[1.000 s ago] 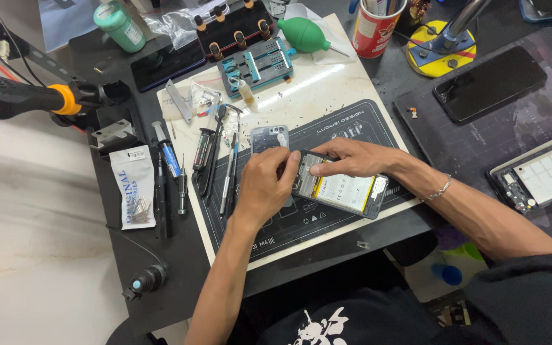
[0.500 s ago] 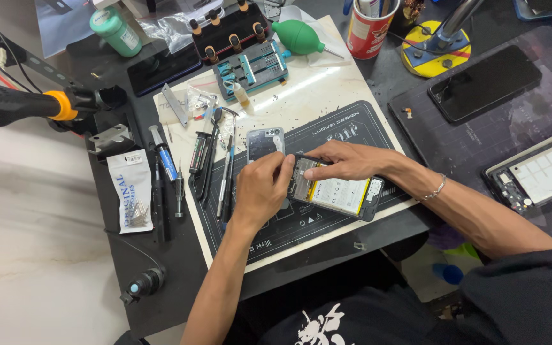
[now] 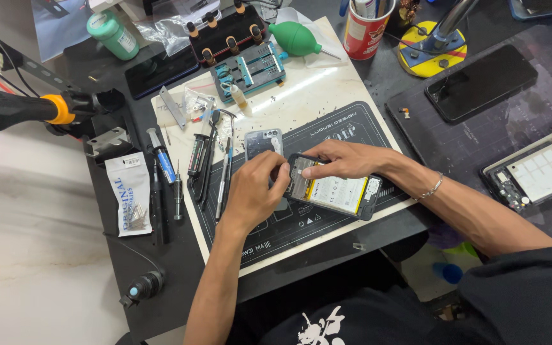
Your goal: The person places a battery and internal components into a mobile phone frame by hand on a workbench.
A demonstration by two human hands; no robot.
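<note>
— Head view, and it's the only one we get: the opened phone (image 3: pixel 333 191) lies on the dark work mat (image 3: pixel 352 137), back cover off, its yellowish battery showing. The right hand (image 3: pixel 346 160) presses down flat on the phone's upper edge, fingers pinning it. The left hand (image 3: pixel 253 191) is curled at the phone's left end, fingertips pinched together on something too small to make out.

— What worries you?

— I'd judge a slip of the left hand could gouge the battery or tear a thin cable, since the fingers work right at the exposed insides. Any tiny part dropped could vanish off the mat; one small loose bit (image 3: pixel 358 246) already sits just below the phone, near the counter (image 3: pixel 161 300) edge.

— And the containers?

— Well above the phone, a red cup (image 3: pixel 363 32) holds upright tools. Left of the cup, a black rack (image 3: pixel 228 35) carries small brown-capped bottles. Far to the phone's left, a white packet (image 3: pixel 129 201) seems to have tiny metal pieces inside. Up at the top left stands a green capped bottle (image 3: pixel 113 35); contents I can't see.
</note>
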